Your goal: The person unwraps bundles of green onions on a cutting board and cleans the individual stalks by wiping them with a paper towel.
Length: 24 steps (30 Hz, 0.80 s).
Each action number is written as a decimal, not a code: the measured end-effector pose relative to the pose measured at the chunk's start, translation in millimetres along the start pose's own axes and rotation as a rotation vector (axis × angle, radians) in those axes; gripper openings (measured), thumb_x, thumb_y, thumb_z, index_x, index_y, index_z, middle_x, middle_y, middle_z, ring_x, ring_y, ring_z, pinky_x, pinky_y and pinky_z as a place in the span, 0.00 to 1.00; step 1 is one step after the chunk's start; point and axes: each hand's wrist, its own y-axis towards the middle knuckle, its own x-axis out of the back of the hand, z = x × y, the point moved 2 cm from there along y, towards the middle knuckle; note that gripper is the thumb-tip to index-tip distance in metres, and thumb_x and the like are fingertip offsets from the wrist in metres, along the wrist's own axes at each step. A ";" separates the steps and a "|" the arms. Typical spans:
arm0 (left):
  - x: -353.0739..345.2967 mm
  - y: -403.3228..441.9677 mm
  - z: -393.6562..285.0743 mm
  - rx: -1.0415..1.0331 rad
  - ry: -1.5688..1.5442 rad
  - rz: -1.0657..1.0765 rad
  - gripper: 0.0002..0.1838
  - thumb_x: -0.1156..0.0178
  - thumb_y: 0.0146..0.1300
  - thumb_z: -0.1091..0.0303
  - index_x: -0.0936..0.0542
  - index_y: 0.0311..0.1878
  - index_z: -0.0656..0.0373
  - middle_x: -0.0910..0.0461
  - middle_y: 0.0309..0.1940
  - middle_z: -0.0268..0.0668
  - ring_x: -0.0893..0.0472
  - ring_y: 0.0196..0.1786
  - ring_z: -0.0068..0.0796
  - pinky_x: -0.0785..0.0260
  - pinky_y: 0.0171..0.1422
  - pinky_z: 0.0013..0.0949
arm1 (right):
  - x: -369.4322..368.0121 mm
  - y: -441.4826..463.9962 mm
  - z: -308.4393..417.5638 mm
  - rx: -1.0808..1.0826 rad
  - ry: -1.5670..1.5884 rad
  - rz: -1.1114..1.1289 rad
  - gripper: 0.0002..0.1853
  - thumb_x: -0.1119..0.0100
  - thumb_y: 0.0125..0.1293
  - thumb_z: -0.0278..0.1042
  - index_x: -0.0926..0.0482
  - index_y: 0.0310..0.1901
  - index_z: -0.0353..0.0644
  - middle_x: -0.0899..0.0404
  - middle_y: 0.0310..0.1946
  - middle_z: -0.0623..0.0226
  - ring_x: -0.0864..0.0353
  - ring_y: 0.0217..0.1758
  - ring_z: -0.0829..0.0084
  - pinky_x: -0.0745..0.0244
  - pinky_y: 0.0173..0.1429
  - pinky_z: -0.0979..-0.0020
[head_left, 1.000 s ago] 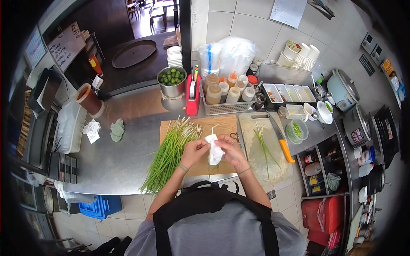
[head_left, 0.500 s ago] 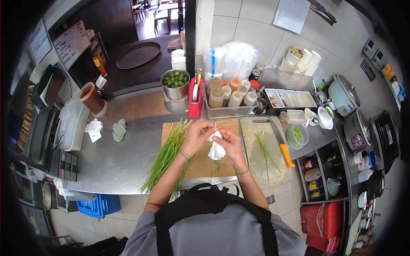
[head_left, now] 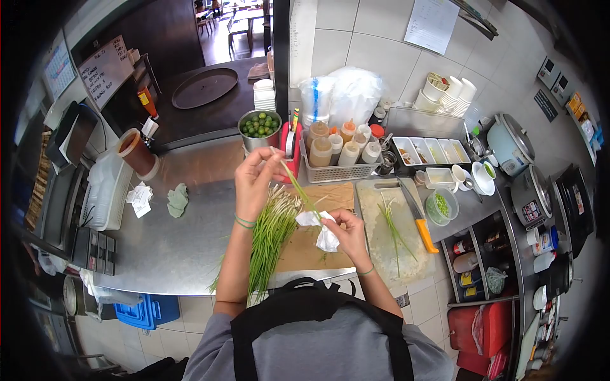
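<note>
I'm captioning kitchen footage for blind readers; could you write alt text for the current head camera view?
The left hand holds up the pale end of a green stalk while the right hand grips its lower part with a white cloth or tissue, beside a green bunch. To the right, an orange-handled knife lies on a cutting board.

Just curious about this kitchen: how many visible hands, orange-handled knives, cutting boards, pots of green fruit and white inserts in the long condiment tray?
Left hand and right hand: 2
Orange-handled knife: 1
Cutting board: 1
Pot of green fruit: 1
White inserts: 4
Total: 9
</note>
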 end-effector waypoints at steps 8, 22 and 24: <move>-2.3 -9.4 2.4 0.063 0.137 0.037 0.05 0.46 0.62 0.73 0.26 0.39 0.64 0.23 0.24 0.31 0.25 0.24 0.13 0.32 0.27 0.18 | 1.3 26.9 8.7 0.066 0.173 -0.209 0.06 0.43 0.58 0.26 0.31 0.32 0.38 0.22 0.41 0.61 0.27 0.38 0.79 0.32 0.43 0.77; -27.2 -22.9 10.0 0.105 0.248 0.089 0.06 0.45 0.61 0.72 0.25 0.38 0.63 0.22 0.25 0.31 0.25 0.26 0.13 0.31 0.28 0.18 | -38.3 44.9 48.5 0.112 0.439 0.024 0.08 0.43 0.57 0.20 0.26 0.39 0.32 0.25 0.44 0.59 0.26 0.46 0.75 0.31 0.51 0.74; -26.2 -24.1 14.5 0.076 0.236 0.060 0.06 0.45 0.61 0.71 0.25 0.38 0.63 0.22 0.24 0.31 0.25 0.26 0.13 0.31 0.28 0.19 | -35.5 45.2 53.4 0.079 0.456 0.061 0.07 0.42 0.56 0.19 0.25 0.38 0.33 0.24 0.43 0.61 0.26 0.45 0.76 0.30 0.50 0.76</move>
